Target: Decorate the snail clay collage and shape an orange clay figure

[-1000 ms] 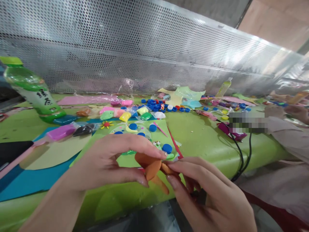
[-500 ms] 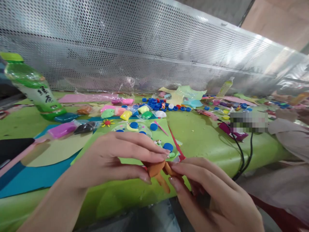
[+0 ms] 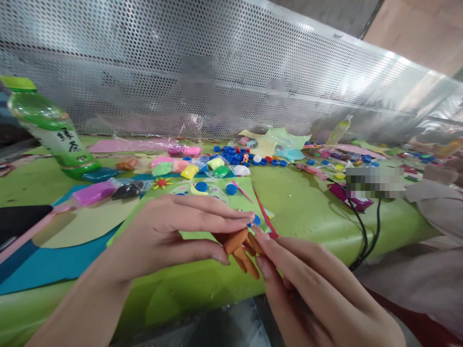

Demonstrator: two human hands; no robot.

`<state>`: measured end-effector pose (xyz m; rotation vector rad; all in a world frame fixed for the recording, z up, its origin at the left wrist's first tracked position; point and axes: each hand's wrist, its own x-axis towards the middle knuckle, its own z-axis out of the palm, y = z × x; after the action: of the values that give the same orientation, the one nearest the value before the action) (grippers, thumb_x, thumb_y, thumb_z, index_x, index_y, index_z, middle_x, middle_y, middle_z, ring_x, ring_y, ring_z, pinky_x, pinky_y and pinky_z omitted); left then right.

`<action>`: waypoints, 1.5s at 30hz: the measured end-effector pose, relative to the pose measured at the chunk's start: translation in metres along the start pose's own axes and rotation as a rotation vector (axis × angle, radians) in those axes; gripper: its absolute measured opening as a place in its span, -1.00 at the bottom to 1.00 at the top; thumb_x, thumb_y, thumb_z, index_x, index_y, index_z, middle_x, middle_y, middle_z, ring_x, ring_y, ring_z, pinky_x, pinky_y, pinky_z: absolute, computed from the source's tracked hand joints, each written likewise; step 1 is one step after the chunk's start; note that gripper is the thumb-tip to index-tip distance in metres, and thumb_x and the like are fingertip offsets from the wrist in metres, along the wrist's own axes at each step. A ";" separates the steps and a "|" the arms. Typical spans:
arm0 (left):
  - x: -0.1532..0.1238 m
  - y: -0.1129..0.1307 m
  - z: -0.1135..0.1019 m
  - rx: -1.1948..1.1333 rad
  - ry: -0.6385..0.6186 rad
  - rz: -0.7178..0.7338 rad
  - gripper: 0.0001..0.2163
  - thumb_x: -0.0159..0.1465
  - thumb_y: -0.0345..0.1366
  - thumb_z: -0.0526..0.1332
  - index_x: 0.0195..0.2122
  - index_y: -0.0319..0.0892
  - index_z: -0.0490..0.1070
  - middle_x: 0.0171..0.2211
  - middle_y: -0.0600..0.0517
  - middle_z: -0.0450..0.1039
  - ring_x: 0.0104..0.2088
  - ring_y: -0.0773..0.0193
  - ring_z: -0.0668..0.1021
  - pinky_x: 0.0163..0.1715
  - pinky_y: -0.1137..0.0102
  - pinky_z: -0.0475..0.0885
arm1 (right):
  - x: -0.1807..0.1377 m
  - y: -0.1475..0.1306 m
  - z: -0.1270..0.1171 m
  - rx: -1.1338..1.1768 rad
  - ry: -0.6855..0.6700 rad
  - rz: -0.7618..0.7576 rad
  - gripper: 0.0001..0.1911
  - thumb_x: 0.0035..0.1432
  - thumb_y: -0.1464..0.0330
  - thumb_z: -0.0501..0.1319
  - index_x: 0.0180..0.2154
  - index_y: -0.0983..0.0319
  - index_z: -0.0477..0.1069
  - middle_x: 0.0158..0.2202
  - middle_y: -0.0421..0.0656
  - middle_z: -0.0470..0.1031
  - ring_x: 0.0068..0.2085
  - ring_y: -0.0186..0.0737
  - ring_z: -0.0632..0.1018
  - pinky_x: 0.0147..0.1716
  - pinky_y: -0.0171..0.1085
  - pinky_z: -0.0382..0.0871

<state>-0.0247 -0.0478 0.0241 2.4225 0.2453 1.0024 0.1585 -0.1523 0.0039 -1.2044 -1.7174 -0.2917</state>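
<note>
Between my hands is an orange modelling-clay figure (image 3: 237, 242) with several stubby, leg-like pieces hanging from its lower side. My left hand (image 3: 173, 236) holds its body between thumb and fingers from the left, and part of the body is hidden behind them. With thumb and forefinger, my right hand (image 3: 314, 284) pinches one of the pieces at the right side. Behind my fingers lies a light-green sheet (image 3: 240, 185) bearing blue bottle caps (image 3: 231, 189), a pink strip (image 3: 243, 192) and a red-and-yellow clay sun (image 3: 161, 183).
A green tea bottle (image 3: 50, 130) stands at the left. Bagged clay packs (image 3: 94, 193) and a pile of blue caps (image 3: 233, 155) lie across the green-covered table (image 3: 307, 212). Black cables (image 3: 361, 236) hang over its edge at right. A perforated metal panel (image 3: 231, 58) runs behind.
My right hand's fingertips have shifted slightly up and left, closer to my left fingertips. The clay figure is tipped up a little, showing more of its leg-like pieces.
</note>
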 end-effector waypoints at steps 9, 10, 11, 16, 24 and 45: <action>-0.002 0.001 0.001 0.003 -0.002 -0.040 -0.61 0.16 -0.33 0.25 0.02 0.14 0.33 -0.01 0.12 0.44 -0.03 0.29 0.50 0.00 0.49 0.39 | 0.004 0.006 -0.006 -0.014 -0.127 -0.084 -0.68 0.06 0.53 0.15 -0.13 0.23 0.49 -0.30 -0.11 0.53 -0.40 -0.29 0.57 -0.41 -0.41 0.51; -0.002 0.001 0.001 0.007 -0.009 -0.041 -0.60 0.16 -0.34 0.25 0.02 0.14 0.33 -0.01 0.12 0.43 -0.02 0.29 0.50 0.00 0.48 0.39 | 0.004 0.005 -0.006 -0.005 -0.125 -0.077 -0.68 0.06 0.53 0.15 -0.13 0.23 0.49 -0.31 -0.12 0.53 -0.40 -0.30 0.57 -0.41 -0.42 0.51; -0.002 0.001 0.001 0.010 -0.016 -0.041 -0.60 0.16 -0.35 0.25 0.02 0.14 0.32 0.00 0.12 0.42 -0.01 0.29 0.49 0.00 0.49 0.39 | 0.004 0.005 -0.006 0.003 -0.130 -0.076 -0.69 0.06 0.53 0.15 -0.14 0.24 0.49 -0.31 -0.11 0.53 -0.40 -0.31 0.57 -0.41 -0.43 0.50; -0.001 0.003 0.001 0.009 -0.012 -0.040 -0.61 0.17 -0.35 0.24 0.02 0.14 0.32 0.00 0.13 0.41 -0.01 0.30 0.49 -0.01 0.50 0.40 | 0.004 0.002 -0.007 0.091 -0.122 0.039 -0.69 0.05 0.53 0.17 -0.13 0.20 0.45 -0.32 -0.16 0.52 -0.45 -0.36 0.54 -0.46 -0.47 0.48; -0.002 0.002 0.002 0.045 0.017 -0.013 -0.58 0.15 -0.36 0.27 0.02 0.14 0.32 0.02 0.15 0.39 -0.01 0.31 0.49 0.07 0.47 0.34 | 0.005 0.000 0.004 0.265 -0.109 0.242 -0.79 0.04 0.50 0.21 -0.25 0.16 0.42 -0.43 -0.28 0.46 -0.53 -0.45 0.44 -0.59 -0.49 0.36; -0.001 0.002 0.006 0.068 0.082 0.081 -0.66 0.15 -0.33 0.26 -0.02 -0.07 0.39 -0.05 0.04 0.47 -0.04 0.33 0.51 0.03 0.46 0.39 | 0.005 -0.003 0.004 0.209 0.020 0.197 -0.84 0.06 0.54 0.20 -0.31 0.18 0.40 -0.39 -0.29 0.51 -0.46 -0.46 0.49 -0.48 -0.53 0.40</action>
<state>-0.0216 -0.0522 0.0210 2.4731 0.2142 1.1484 0.1538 -0.1483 0.0075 -1.1996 -1.5555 -0.0041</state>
